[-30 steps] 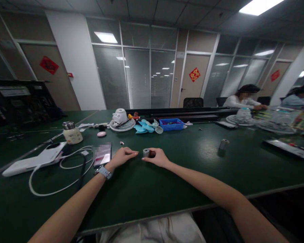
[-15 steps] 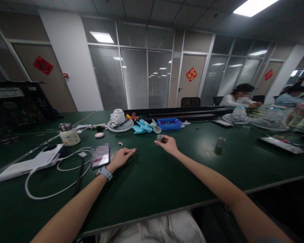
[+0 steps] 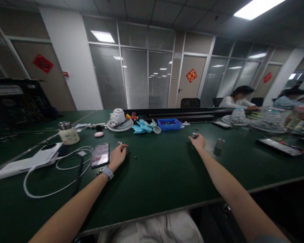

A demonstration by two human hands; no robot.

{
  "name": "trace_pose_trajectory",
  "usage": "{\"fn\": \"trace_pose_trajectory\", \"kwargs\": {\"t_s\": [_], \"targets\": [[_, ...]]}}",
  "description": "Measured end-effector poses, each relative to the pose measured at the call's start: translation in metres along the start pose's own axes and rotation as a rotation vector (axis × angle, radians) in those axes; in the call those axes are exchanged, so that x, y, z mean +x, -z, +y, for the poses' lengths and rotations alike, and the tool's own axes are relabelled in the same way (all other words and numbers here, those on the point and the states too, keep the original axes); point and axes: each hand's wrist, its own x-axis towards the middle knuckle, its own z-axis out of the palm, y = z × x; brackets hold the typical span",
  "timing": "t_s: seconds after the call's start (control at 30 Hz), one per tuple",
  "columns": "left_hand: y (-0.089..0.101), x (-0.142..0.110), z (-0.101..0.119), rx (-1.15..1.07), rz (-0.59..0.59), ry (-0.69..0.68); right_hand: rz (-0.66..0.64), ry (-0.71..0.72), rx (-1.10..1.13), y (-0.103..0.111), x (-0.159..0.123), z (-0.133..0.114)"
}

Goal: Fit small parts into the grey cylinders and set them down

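Observation:
My right hand (image 3: 199, 141) is closed round a small grey metal cylinder (image 3: 195, 135) at its fingertips, just above or on the green table. A second, similar grey cylinder (image 3: 220, 143) stands upright to the right of that hand. On the left, my left hand (image 3: 118, 156) rests low over the table with its thumb and fingers apart. Its fingertips are at a small white earbud (image 3: 120, 143); whether they touch it is unclear. Close to this hand's right lies a tiny dark piece (image 3: 135, 157). A phone (image 3: 100, 155) lies along its left side.
Farther back are light-blue fan blades (image 3: 143, 126), a white fan part (image 3: 118, 118) and a blue bin (image 3: 169, 124). A bottle (image 3: 69, 134), a pink case (image 3: 99, 134) and a looped white cable (image 3: 42, 196) occupy the left. A co-worker (image 3: 239, 98) sits far right.
My right hand has carried the grey cylinder to the right, towards the second one. My left hand has drawn left to the earbud, uncovering the tiny dark piece.

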Motion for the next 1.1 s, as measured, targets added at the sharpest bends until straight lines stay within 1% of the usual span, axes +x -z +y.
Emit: {"fn": "trace_pose_trajectory", "kwargs": {"t_s": [0.03,0.07,0.1,0.13,0.17,0.2,0.23,0.27,0.3,0.33,0.37,0.43,0.5,0.57,0.63,0.7,0.73,0.8,0.83,0.9,0.97,1.03,1.1], "targets": [[0.000,0.000,0.000,0.006,0.002,0.010,0.067,0.055,0.019,0.004,-0.009,-0.014],[0.000,0.000,0.000,0.013,0.003,0.019,0.118,0.145,0.051,0.008,-0.021,-0.030],[0.000,0.000,0.000,0.021,0.004,0.024,0.129,0.265,0.095,0.011,-0.036,-0.049],[0.001,0.000,0.000,0.029,0.006,0.027,0.076,0.405,0.153,0.014,-0.055,-0.069],[0.001,0.000,0.001,0.035,0.008,0.027,-0.060,0.553,0.223,0.014,-0.076,-0.088],[0.001,0.000,0.001,0.039,0.011,0.026,-0.251,0.696,0.281,0.013,-0.099,-0.106],[0.002,-0.001,0.001,0.040,0.015,0.027,-0.445,0.815,0.319,0.011,-0.122,-0.121],[0.002,-0.001,0.002,0.038,0.020,0.030,-0.597,0.891,0.327,0.007,-0.144,-0.134],[0.002,-0.001,0.002,0.034,0.022,0.031,-0.706,0.942,0.320,0.002,-0.164,-0.144],[0.003,-0.001,0.002,0.031,0.022,0.031,-0.776,0.971,0.303,-0.004,-0.180,-0.151],[0.003,-0.002,0.002,0.029,0.018,0.026,-0.805,0.984,0.282,-0.009,-0.194,-0.157],[0.002,-0.002,0.001,0.024,0.005,0.010,-0.798,0.983,0.255,-0.018,-0.210,-0.163],[0.002,-0.001,0.000,0.022,-0.004,-0.007,-0.779,0.972,0.258,-0.022,-0.213,-0.166],[0.001,-0.001,-0.001,0.024,-0.002,-0.016,-0.768,0.959,0.285,-0.019,-0.200,-0.165],[0.000,0.000,-0.002,0.027,-0.006,-0.019,-0.704,0.930,0.331,-0.009,-0.168,-0.155],[-0.001,0.000,-0.003,0.032,-0.015,-0.019,-0.532,0.857,0.365,0.005,-0.122,-0.133],[-0.001,0.000,-0.003,0.037,-0.016,-0.019,-0.398,0.789,0.355,0.013,-0.096,-0.118],[-0.001,0.000,-0.002,0.050,-0.015,-0.019,-0.155,0.638,0.282,0.025,-0.046,-0.081],[-0.001,-0.001,-0.001,0.055,-0.014,-0.019,-0.071,0.558,0.227,0.030,-0.024,-0.062],[0.000,-0.002,0.001,0.057,-0.018,-0.015,-0.019,0.420,0.106,0.035,0.007,-0.028],[0.000,-0.002,0.002,0.055,-0.025,-0.006,-0.023,0.324,0.025,0.036,0.022,-0.004],[0.000,-0.002,0.003,0.054,-0.025,-0.002,-0.033,0.280,-0.004,0.033,0.025,0.008],[0.000,-0.002,0.002,0.056,-0.024,-0.002,-0.043,0.269,-0.008,0.030,0.024,0.010]]}}
